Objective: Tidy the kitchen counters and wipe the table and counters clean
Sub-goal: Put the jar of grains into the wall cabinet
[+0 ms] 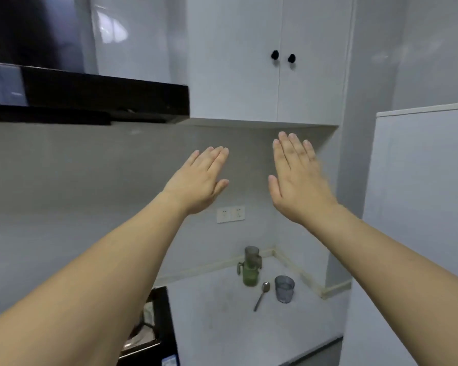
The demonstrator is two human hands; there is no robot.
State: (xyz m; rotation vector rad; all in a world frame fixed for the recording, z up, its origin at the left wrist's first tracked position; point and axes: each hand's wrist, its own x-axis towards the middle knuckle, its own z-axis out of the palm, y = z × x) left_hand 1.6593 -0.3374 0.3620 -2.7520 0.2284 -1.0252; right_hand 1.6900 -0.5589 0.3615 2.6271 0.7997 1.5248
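My left hand (198, 180) and my right hand (296, 180) are raised side by side in front of the grey wall, backs toward me, fingers straight, holding nothing. Far below them lies the pale counter (222, 320). On it stands a green glass jug (250, 273) with a grey cup (252, 253) upside down on top, close to the back wall. A metal spoon (261, 295) lies in front of the jug. To the spoon's right stands a grey transparent cup (284, 288).
A black range hood (103, 99) juts out at upper left. A white wall cupboard (270, 88) with two black knobs hangs above my hands. A black stove (156, 326) borders the counter's left side. Two wall sockets (230, 214) sit under my hands. A white fridge (421, 207) stands at right.
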